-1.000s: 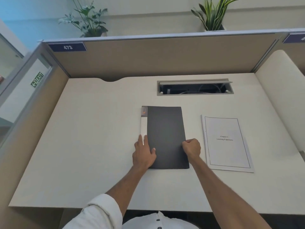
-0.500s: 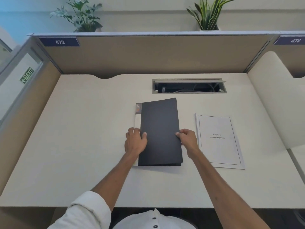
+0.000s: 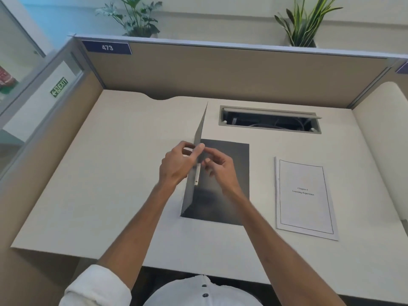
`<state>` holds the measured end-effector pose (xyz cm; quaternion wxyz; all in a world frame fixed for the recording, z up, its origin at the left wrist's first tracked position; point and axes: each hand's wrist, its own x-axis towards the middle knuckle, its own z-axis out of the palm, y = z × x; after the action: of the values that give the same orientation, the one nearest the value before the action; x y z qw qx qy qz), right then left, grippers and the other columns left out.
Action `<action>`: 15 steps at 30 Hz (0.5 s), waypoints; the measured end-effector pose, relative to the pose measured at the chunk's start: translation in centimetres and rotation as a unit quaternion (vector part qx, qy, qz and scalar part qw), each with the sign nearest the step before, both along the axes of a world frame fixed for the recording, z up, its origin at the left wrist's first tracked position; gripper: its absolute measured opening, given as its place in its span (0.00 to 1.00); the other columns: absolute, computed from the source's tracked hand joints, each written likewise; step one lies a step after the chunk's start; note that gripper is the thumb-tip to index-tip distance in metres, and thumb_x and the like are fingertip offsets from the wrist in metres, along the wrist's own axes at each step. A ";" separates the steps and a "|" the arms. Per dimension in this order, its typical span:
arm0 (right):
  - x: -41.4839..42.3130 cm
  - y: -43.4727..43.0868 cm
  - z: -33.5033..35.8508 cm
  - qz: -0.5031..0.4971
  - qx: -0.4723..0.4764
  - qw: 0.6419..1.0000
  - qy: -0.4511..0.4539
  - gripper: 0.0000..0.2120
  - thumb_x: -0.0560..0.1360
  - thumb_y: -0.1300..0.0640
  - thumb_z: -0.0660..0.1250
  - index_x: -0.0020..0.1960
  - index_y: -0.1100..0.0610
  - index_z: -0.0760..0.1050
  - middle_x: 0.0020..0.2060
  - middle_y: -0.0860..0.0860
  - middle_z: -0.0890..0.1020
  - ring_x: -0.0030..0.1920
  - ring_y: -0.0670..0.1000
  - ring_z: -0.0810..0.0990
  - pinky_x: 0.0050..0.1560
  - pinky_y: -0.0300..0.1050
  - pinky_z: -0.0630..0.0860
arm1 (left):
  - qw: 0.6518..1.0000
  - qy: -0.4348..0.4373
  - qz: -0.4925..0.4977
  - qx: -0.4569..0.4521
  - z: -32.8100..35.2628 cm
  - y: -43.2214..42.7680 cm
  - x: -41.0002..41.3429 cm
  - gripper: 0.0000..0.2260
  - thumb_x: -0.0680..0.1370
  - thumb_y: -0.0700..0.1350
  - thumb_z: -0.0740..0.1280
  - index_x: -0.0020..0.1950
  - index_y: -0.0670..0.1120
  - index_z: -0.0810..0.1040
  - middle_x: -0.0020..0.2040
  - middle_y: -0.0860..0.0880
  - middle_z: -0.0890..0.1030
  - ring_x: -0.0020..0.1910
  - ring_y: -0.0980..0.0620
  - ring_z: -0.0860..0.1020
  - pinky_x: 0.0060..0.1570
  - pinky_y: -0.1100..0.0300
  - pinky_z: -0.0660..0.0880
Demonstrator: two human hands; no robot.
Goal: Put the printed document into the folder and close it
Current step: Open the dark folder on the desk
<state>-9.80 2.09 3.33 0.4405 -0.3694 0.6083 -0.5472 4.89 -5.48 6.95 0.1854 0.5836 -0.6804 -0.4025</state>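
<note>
1. Head view is looking down on a pale surface [image 3: 110,173] inside a cubicle, and I am seeing both of the person's hands working at the dark folder [image 3: 229,173] in the middle.
2. I am watching the folder's front cover [image 3: 199,133] standing nearly upright along its left edge, while the back panel is lying flat on the surface.
3. I am seeing the left hand [image 3: 178,164] closing on that raised cover, thumb on the inner side and fingers behind, pinching it.
4. I am finding the right hand [image 3: 220,168] hovering just beside the left one over the open folder, fingers curled loosely and gripping nothing that I can make out.
5. I am noticing a thin metal clip strip [image 3: 197,175] showing near the spine between the two hands.
6. I am locating the printed document [image 3: 305,197] lying flat on the surface to the right of the folder, apart from it and outside it, its title page facing up.
7. I am also seeing an open cable tray [image 3: 270,119] sitting behind the folder.
</note>
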 end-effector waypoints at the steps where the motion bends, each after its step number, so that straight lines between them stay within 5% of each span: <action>1: 0.7 -0.3 -0.3 0.023 0.000 1.000 0.013 0.19 0.83 0.67 0.66 0.69 0.53 0.85 0.42 0.47 0.86 0.41 0.40 0.84 0.42 0.30 0.79 | 1.000 0.008 0.012 0.002 0.4 -0.6 0.7 0.25 0.76 0.74 0.65 0.61 0.58 0.82 0.55 0.55 0.88 0.50 0.49 0.89 0.42 0.49 0.89; 3: 1.9 -0.6 -1.0 0.063 0.015 0.996 0.064 0.22 0.83 0.68 0.65 0.71 0.50 0.83 0.52 0.48 0.86 0.51 0.44 0.84 0.55 0.34 0.80 | 0.999 0.012 0.046 -0.013 1.1 -2.0 2.2 0.17 0.79 0.65 0.67 0.58 0.55 0.84 0.52 0.55 0.87 0.52 0.49 0.88 0.41 0.55 0.87; 7: 3.2 -0.4 -3.7 0.118 0.115 0.947 0.275 0.25 0.84 0.65 0.63 0.79 0.51 0.76 0.71 0.52 0.79 0.70 0.54 0.79 0.73 0.53 0.77 | 0.991 -0.047 0.113 -0.062 1.6 -5.0 5.6 0.10 0.83 0.49 0.69 0.62 0.52 0.86 0.56 0.49 0.89 0.58 0.43 0.87 0.63 0.49 0.83; 11: 3.5 0.3 -6.1 0.220 0.196 0.854 0.430 0.28 0.86 0.58 0.63 0.85 0.51 0.65 0.83 0.51 0.67 0.82 0.57 0.67 0.81 0.59 0.67 | 0.978 -0.131 0.130 -0.092 0.6 -6.4 9.0 0.16 0.82 0.39 0.68 0.70 0.51 0.81 0.65 0.47 0.88 0.62 0.39 0.86 0.66 0.46 0.82; 15: 3.5 0.9 -7.6 0.259 0.212 0.807 0.486 0.36 0.86 0.56 0.63 0.89 0.52 0.51 0.89 0.51 0.50 0.89 0.54 0.51 0.88 0.61 0.52 | 0.966 -0.201 0.107 -0.120 -2.0 -6.4 10.9 0.27 0.80 0.35 0.66 0.78 0.50 0.73 0.71 0.45 0.81 0.59 0.33 0.84 0.59 0.42 0.81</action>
<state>-6.34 2.98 -4.26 0.2799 -0.6281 0.7258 -0.0190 15.81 -11.87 4.91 0.1554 0.6955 -0.6805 -0.1704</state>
